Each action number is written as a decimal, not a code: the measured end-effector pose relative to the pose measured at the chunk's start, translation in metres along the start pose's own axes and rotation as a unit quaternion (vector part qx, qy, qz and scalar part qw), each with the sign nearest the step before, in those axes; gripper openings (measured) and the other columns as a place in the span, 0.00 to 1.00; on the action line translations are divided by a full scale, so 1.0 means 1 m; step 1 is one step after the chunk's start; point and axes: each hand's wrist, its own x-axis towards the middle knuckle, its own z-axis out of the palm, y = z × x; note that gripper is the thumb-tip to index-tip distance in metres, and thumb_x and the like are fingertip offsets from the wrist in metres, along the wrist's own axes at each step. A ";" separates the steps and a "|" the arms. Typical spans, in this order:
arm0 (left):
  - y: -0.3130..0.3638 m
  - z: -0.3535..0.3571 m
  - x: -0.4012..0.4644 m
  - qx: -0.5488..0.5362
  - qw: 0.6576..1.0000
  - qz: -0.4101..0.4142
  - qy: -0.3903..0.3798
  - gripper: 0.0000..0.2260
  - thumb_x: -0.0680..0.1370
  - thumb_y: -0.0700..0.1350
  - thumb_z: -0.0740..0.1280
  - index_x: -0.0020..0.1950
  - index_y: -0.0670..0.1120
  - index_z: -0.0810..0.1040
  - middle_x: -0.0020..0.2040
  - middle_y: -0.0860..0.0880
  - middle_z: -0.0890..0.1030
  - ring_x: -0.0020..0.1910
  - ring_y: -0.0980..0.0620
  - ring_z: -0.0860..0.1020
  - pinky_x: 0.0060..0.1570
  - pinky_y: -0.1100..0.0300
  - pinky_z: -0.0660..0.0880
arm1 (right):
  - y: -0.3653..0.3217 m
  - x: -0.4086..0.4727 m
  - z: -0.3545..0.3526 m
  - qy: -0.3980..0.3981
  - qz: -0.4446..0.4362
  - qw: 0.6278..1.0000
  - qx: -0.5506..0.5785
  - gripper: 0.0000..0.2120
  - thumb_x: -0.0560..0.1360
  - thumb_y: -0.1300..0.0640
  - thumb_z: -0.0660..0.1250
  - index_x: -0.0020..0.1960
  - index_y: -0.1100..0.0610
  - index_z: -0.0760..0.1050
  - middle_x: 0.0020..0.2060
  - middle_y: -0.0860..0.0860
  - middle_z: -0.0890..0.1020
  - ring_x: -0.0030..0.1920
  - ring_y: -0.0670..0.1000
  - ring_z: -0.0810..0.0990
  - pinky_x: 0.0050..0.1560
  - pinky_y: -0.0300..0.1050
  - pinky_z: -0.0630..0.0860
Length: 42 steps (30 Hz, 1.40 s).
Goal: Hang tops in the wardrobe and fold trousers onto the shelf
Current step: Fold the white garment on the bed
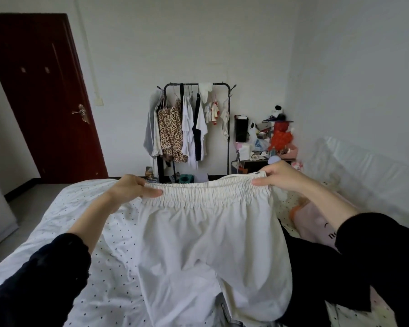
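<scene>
over the bed (64, 223), the white trousers (206, 234) hang by their elastic waistband (208, 188), stretched wide between two hands. the left hand (130, 188) pinches the left end, thumb across the front and fingers curled behind; the right hand (278, 175) grips the right end the same way, fingers folded over the top edge. both grips are closed on cloth, neither loose.

the step in hand looks like squaring up for a fold. to do it well: keep the waistband taut and level, let the legs drop straight so the seams line up, then bring one end across to the other so leg lies on leg. lay it on the flat dotted sheet before folding down, since the fabric looks soft and will slump if folded in the air.

now the unknowns. the trouser legs run out of the bottom of the view, so their hems and any twist cannot be seen. a dark garment (316, 274) lies on the right, partly behind the trousers. no shelf is visible; the rack (196, 128) at the far wall carries hung tops, and what sits under it is too small to tell. the cluttered tabletop (265, 159) beside it is hard to read.
</scene>
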 end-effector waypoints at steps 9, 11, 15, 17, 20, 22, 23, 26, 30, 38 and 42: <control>0.083 0.006 -0.013 0.062 0.997 -0.044 0.007 0.10 0.71 0.42 0.72 0.34 0.41 0.74 0.21 0.48 0.77 0.16 0.57 0.71 0.18 0.68 0.61 | -0.063 0.011 -0.006 0.145 0.068 0.980 -0.118 0.19 0.67 0.56 0.72 0.28 0.55 0.63 0.26 0.49 0.68 0.27 0.51 0.70 0.30 0.41 0.60; 0.096 0.012 -0.020 -0.009 0.998 -0.046 -0.032 0.06 0.72 0.42 0.72 0.42 0.39 0.79 0.28 0.46 0.81 0.23 0.56 0.78 0.23 0.66 0.63 | -0.074 0.009 0.002 0.116 0.062 0.990 -0.050 0.11 0.67 0.56 0.72 0.32 0.59 0.72 0.31 0.50 0.76 0.31 0.52 0.79 0.35 0.40 0.70; 0.115 0.028 -0.029 -0.112 0.991 -0.029 -0.065 0.05 0.73 0.42 0.72 0.41 0.42 0.79 0.31 0.45 0.82 0.31 0.55 0.82 0.26 0.65 0.64 | -0.094 0.000 0.018 0.069 0.026 0.995 0.062 0.17 0.69 0.58 0.72 0.30 0.57 0.65 0.28 0.49 0.72 0.32 0.52 0.81 0.35 0.40 0.70; 0.123 0.031 -0.033 -0.134 0.989 -0.026 -0.060 0.05 0.73 0.43 0.72 0.40 0.43 0.79 0.30 0.46 0.82 0.30 0.55 0.82 0.27 0.65 0.64 | -0.101 -0.005 0.018 0.054 0.010 0.993 0.102 0.12 0.71 0.55 0.71 0.33 0.56 0.71 0.32 0.49 0.78 0.33 0.50 0.82 0.46 0.42 0.74; 0.127 0.030 -0.034 -0.164 0.984 -0.034 -0.056 0.07 0.73 0.44 0.72 0.37 0.45 0.77 0.32 0.47 0.83 0.30 0.55 0.82 0.28 0.65 0.64 | -0.105 -0.019 0.014 -0.009 -0.015 0.989 0.144 0.10 0.74 0.49 0.69 0.50 0.54 0.79 0.48 0.50 0.83 0.42 0.47 0.83 0.64 0.50 0.68; 0.127 0.030 -0.034 -0.169 0.984 -0.035 -0.049 0.06 0.72 0.44 0.73 0.38 0.45 0.78 0.35 0.46 0.84 0.32 0.55 0.82 0.29 0.65 0.64 | -0.105 -0.027 0.016 -0.051 -0.046 0.990 0.122 0.16 0.73 0.51 0.70 0.58 0.57 0.78 0.55 0.50 0.81 0.49 0.45 0.80 0.61 0.42 0.69; 0.127 0.030 -0.034 -0.171 0.984 -0.035 -0.042 0.06 0.72 0.45 0.73 0.40 0.44 0.79 0.38 0.46 0.85 0.36 0.54 0.83 0.29 0.65 0.65 | -0.104 -0.029 0.019 -0.061 -0.069 0.990 0.105 0.16 0.72 0.53 0.71 0.58 0.57 0.78 0.54 0.49 0.81 0.51 0.45 0.79 0.55 0.35 0.71; 0.129 0.037 -0.034 -0.173 0.983 -0.027 -0.057 0.07 0.73 0.46 0.72 0.46 0.44 0.81 0.43 0.47 0.85 0.40 0.54 0.82 0.29 0.65 0.64 | -0.098 -0.024 0.037 0.014 -0.096 0.995 0.039 0.15 0.68 0.56 0.75 0.54 0.55 0.78 0.47 0.47 0.82 0.50 0.49 0.80 0.53 0.42 0.76; 0.131 0.037 -0.036 -0.123 0.984 -0.006 -0.130 0.09 0.75 0.48 0.68 0.52 0.46 0.81 0.47 0.50 0.85 0.48 0.57 0.79 0.50 0.57 0.62 | -0.085 -0.012 0.047 0.120 -0.093 0.988 -0.035 0.08 0.70 0.57 0.70 0.50 0.54 0.79 0.44 0.50 0.83 0.48 0.53 0.81 0.54 0.56 0.76; 0.100 -0.005 -0.029 -0.052 0.993 0.091 -0.051 0.42 0.66 0.56 0.75 0.75 0.52 0.58 0.73 0.49 0.64 0.71 0.49 0.63 0.68 0.49 0.58 | -0.086 -0.022 0.001 0.052 -0.119 0.985 0.114 0.15 0.76 0.65 0.64 0.63 0.60 0.74 0.53 0.48 0.80 0.52 0.45 0.78 0.52 0.35 0.72; 0.123 -0.001 -0.034 -0.081 0.975 0.171 -0.120 0.39 0.67 0.51 0.74 0.74 0.47 0.61 0.67 0.51 0.73 0.65 0.54 0.71 0.71 0.49 0.59 | -0.101 -0.011 -0.033 0.083 -0.137 0.980 0.115 0.18 0.76 0.67 0.64 0.65 0.59 0.73 0.56 0.50 0.79 0.57 0.47 0.77 0.61 0.41 0.70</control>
